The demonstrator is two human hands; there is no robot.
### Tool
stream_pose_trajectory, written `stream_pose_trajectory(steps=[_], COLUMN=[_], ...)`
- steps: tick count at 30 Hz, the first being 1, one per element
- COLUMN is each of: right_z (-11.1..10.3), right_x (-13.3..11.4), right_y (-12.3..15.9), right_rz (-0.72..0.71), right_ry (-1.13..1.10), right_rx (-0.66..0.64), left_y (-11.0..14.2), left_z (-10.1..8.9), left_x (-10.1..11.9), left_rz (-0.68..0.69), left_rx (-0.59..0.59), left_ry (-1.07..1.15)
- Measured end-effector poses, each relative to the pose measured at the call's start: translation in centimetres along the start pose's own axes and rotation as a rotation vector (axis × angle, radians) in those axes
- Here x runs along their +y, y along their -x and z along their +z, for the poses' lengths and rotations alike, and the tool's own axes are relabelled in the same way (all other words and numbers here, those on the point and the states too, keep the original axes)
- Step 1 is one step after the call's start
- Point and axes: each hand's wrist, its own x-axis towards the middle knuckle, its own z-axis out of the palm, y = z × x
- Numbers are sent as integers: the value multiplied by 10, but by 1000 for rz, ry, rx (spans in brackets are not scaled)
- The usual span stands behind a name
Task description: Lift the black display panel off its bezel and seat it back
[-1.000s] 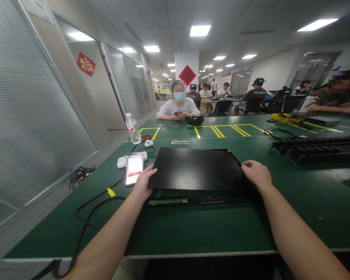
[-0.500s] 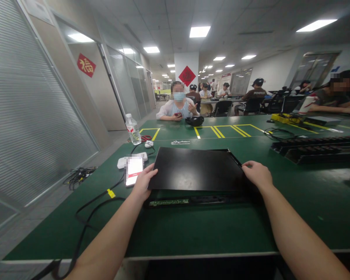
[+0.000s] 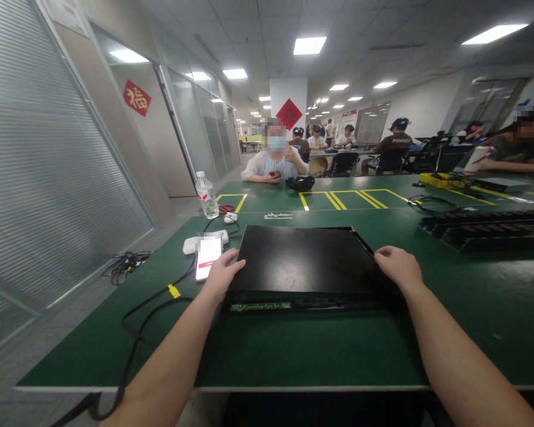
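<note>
A flat, dark, glossy black panel [image 3: 302, 258] lies over a shallow black casing. A narrow gap separates the panel's near edge from the casing, where a green circuit board strip [image 3: 260, 306] shows. At the panel's left edge my left hand [image 3: 220, 274] grips it, thumb on top and the other fingers partly hidden. My right hand [image 3: 400, 268] is closed at the right edge, fingertips pinched where panel and casing meet. A lit phone [image 3: 209, 258] lies just beyond my left hand.
Left of the panel are a water bottle [image 3: 207, 197], a white case [image 3: 189, 245] and a black cable with a yellow tag [image 3: 174, 291]. Black racks [image 3: 485, 228] stand at the right of the green table [image 3: 311, 350]. A masked person [image 3: 273, 163] sits opposite.
The panel's near edge has come down slightly toward the circuit board strip. Both hands stay at its sides. The whole view has shifted a little.
</note>
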Motion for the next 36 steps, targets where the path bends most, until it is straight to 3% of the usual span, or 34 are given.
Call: stream_pose_trajectory(steps=[3, 12, 20, 25, 36], right_z=[-1, 0, -2, 0, 0], right_x=[0, 3, 2, 3, 3], right_y=[-1, -2, -1, -2, -2], right_rz=[24, 16, 32, 19, 22], right_ry=[9, -15, -5, 4, -10], right_rx=[-13, 0, -33, -12, -7], left_y=[1, 3, -1, -1, -7], left_z=[2, 1, -1, -1, -3], left_x=[0, -2, -5, -4, -12], left_rz=[15, 43, 170, 166, 217], left_rx=[44, -4, -27, -94, -105], left_ry=[-121, -189, -616, -858, -1076])
